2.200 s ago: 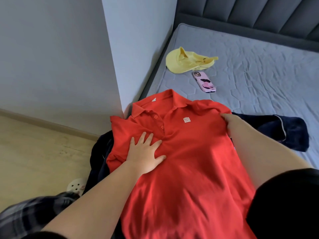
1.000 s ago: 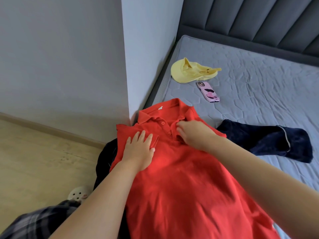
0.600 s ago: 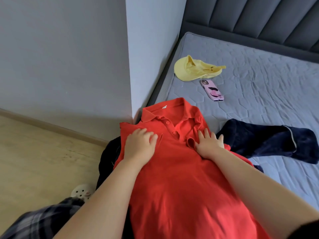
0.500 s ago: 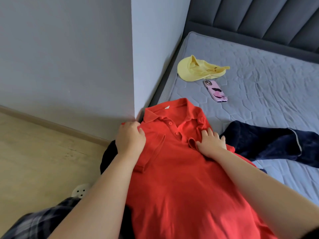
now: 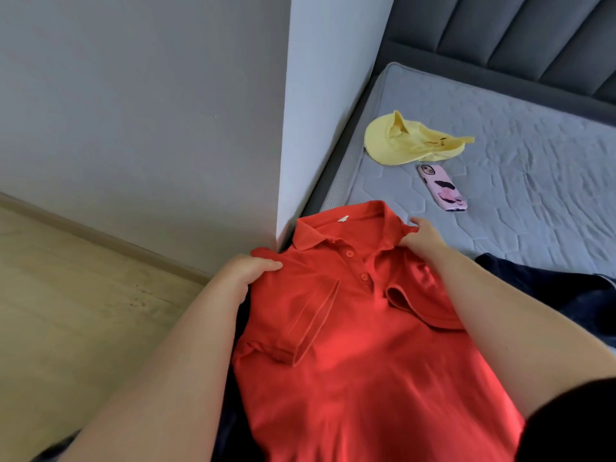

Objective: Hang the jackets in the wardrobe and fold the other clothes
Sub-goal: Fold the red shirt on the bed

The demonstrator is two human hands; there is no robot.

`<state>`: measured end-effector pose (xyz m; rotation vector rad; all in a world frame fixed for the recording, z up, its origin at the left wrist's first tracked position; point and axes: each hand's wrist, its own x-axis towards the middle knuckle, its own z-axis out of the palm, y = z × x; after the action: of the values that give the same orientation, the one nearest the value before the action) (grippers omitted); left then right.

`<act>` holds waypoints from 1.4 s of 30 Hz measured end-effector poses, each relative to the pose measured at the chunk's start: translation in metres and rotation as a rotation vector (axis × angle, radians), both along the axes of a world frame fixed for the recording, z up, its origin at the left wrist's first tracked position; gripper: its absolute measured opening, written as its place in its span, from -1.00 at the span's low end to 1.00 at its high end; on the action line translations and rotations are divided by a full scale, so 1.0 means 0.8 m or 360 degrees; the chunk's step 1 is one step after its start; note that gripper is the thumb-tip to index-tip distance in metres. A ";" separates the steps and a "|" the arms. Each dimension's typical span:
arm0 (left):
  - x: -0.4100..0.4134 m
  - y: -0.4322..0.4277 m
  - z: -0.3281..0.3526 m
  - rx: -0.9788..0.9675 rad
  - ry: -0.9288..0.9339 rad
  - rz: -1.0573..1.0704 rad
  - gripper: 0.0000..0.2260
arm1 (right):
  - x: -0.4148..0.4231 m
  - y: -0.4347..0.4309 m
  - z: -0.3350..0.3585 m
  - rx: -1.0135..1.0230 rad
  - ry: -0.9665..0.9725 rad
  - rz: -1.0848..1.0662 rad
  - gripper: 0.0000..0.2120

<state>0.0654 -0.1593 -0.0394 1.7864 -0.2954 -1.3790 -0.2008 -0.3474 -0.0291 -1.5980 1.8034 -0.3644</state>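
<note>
Red polo shirt [image 5: 366, 345] lies face up at the near left corner of the bed [image 5: 533, 155], collar pointing toward the headboard [image 5: 500, 31]. Both short sleeves are folded inward over the chest. The shirt's left side runs right along the bed's edge, beside the wall corner [image 5: 283, 161]; its lower part leaves the frame at the bottom.

Left hand [image 5: 243, 271]: fingers curled round the shirt's shoulder at the bed's edge, thumb on top, gripping the cloth. Right hand [image 5: 423, 238]: fingers curled, pinching the other shoulder just beside the collar. The hands are well apart, one at each shoulder.

Dark navy garment [image 5: 566, 295] lies under and to the right of the shirt, partly hidden by the right forearm; more dark cloth shows along the shirt's left side, hanging off the bed's edge. Cannot tell whether that is one piece or two.

Count: one red shirt, one yellow cap [image 5: 406, 145], one phone in a pink case [image 5: 441, 188], at least one dark garment. Cap and phone sit near each other beyond the collar, well clear of both hands; the phone is just past the right hand.

Open room: bare quilted mattress to the right of cap and phone, up to the headboard. To the left, wooden floor [image 5: 83, 311] below the wall skirting.
</note>
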 end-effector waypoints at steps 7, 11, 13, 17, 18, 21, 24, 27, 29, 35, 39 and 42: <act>-0.019 -0.003 0.029 -0.0556 -0.0485 0.0183 -0.68 | 0.004 -0.003 0.022 0.0213 -0.0495 -0.0161 -0.83; -0.041 0.017 0.053 -0.0872 -0.0724 0.0144 -0.65 | -0.013 0.021 0.053 0.0069 -0.0636 -0.0054 -0.79; -0.040 0.023 0.056 -0.0922 -0.0762 0.0058 -0.60 | -0.016 0.025 0.060 -0.0005 -0.0694 -0.0026 -0.76; -0.051 0.071 0.079 -0.0925 -0.0695 -0.0377 -0.47 | -0.054 0.063 0.089 -0.0059 -0.0954 -0.0087 -0.67; -0.050 0.085 0.085 -0.0910 -0.0628 -0.0533 -0.45 | -0.066 0.073 0.091 -0.0046 -0.0998 -0.0104 -0.66; -0.051 0.127 0.099 -0.0738 -0.0475 -0.1108 -0.61 | -0.110 0.105 0.081 -0.0018 -0.0788 0.0020 -0.65; -0.058 0.152 0.097 -0.0449 -0.0489 -0.1255 -0.75 | -0.146 0.136 0.063 -0.0072 -0.0285 0.0297 -0.61; -0.078 0.165 0.086 -0.0571 -0.0976 -0.0925 -0.83 | -0.154 0.157 0.059 -0.0346 0.0017 0.0515 -0.67; -0.102 0.170 0.078 -0.0617 -0.1348 -0.0918 -0.57 | -0.151 0.172 0.061 -0.0515 0.0187 0.0662 -0.57; -0.172 0.145 0.053 -0.0349 -0.1556 -0.0872 -0.20 | -0.134 0.204 0.056 -0.1121 0.0431 0.1026 -0.54; -0.187 0.140 0.056 -0.0481 -0.1559 -0.0619 -0.75 | -0.142 0.206 0.063 -0.1595 0.0495 0.0968 -0.78; -0.181 0.158 0.059 -0.1299 -0.2175 -0.1032 -0.85 | -0.160 0.210 0.060 -0.1602 0.0564 0.0976 -0.78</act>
<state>-0.0797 -0.0326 0.0077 1.6228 -1.9384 -0.0201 -0.3284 -0.1794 0.0190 -2.9511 1.2664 -0.8007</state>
